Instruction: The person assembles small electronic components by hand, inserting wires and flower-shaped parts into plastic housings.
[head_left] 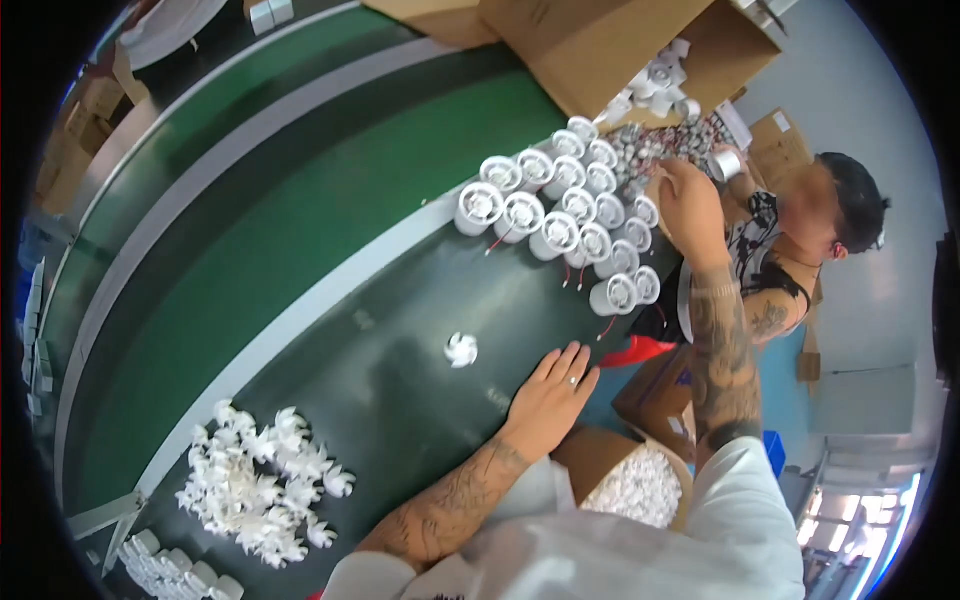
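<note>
My left hand [552, 392] lies flat on the dark table [400, 370] with its grip apart and holding nothing, and a single small white fan piece [461, 349] lies on the table just beyond and to the left of its fingertips, not touching them. My right hand [692, 205] reaches far forward to the cluster of white round housings [560, 210], which stand just to the left of its grip; I cannot tell whether this grip is closed on something.
</note>
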